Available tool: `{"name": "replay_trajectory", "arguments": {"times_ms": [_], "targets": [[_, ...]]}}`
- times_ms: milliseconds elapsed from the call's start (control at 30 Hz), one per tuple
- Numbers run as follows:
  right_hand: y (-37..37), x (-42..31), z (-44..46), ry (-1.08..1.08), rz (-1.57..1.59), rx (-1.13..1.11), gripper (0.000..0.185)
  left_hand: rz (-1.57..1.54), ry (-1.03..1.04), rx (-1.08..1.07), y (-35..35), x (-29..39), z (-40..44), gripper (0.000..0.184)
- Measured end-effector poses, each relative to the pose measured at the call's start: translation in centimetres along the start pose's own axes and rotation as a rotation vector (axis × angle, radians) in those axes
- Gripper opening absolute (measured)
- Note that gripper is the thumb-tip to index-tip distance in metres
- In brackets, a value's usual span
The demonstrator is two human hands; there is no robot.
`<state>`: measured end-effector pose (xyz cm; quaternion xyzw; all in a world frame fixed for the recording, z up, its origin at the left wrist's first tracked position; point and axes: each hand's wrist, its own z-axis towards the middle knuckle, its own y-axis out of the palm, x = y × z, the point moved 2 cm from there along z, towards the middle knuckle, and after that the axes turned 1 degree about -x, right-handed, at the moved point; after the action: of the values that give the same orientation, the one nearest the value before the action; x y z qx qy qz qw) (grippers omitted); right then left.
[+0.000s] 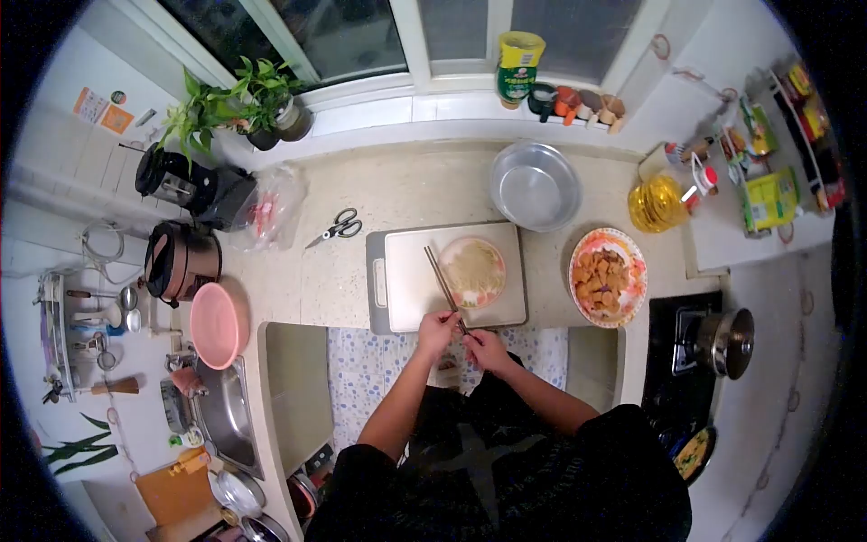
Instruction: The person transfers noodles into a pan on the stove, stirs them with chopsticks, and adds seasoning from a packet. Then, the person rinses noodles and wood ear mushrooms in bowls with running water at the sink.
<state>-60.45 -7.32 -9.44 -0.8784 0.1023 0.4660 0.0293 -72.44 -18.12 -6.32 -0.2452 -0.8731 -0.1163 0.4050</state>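
We have a pair of dark chopsticks (439, 274) at the centre of the frame, over the cutting board (409, 271), held in both hands. Long axis is a steep slant: far ends point up and left in the frame, near ends run down and right into the hands. The two sticks lie close together, almost parallel; we can't tell which ends are the eating tips. Left hand (437, 331), just below centre at the board's near edge: fingers curled in, pinching the sticks partway down. Right hand (489, 350), lower and to the right: fingers bent, pinching around the near ends; exact fingertip placement too small to tell. Right of the sticks on the board sits a patterned plate (488, 297) with pale, thin strands (473, 266); the sticks pass along its left rim, contact unclear. Scissors (338, 228) lie left of the board, blades toward lower left, handles toward upper right. Metal basin (535, 187) is upper right of the board, bowl (638, 282) of brown chunks (601, 281) to the right, pink tub (219, 325) at left.
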Motion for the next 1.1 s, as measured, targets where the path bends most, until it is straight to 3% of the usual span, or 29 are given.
{"name": "replay_trajectory", "arguments": {"times_ms": [167, 367, 533, 633, 700, 800, 900, 1100], "targets": [[-0.7, 2.0, 3.2, 0.049, 0.096, -0.083, 0.024, 0.048, -0.05, 0.062, 0.0, -3.3, 4.8, 0.022], [-1.6, 2.2, 3.3, 0.163, 0.139, -0.06, 0.022, 0.02, -0.183, 0.095, 0.4, -2.7, 4.3, 0.031], [-2.4, 1.5, 3.6, 0.171, 0.156, -0.117, 0.026, 0.106, -0.099, 0.122, 0.7, -3.8, 4.6, 0.035], [-2.7, 2.2, 3.3, 0.252, 0.14, -0.185, 0.035, -0.004, 0.006, 0.15, 0.6, -4.1, 3.9, 0.035], [-2.5, 2.8, 2.7, 0.294, 0.091, -0.229, 0.037, -0.047, -0.075, 0.136, -0.4, -4.4, 2.8, 0.032], [-2.2, 5.4, 2.6, 0.278, -0.082, -0.366, 0.031, -0.188, -0.137, 0.138, -2.4, -6.3, 0.7, 0.03], [-1.1, 5.6, 2.4, 0.225, -0.346, -0.526, 0.025, -0.353, -0.112, 0.315, -4.9, -9.3, -2.7, 0.033], [4.5, 4.9, 2.6, 0.168, -0.31, -0.703, 0.017, -0.639, -0.162, 0.453, -11.5, -15.0, -12.3, 0.032]]}}
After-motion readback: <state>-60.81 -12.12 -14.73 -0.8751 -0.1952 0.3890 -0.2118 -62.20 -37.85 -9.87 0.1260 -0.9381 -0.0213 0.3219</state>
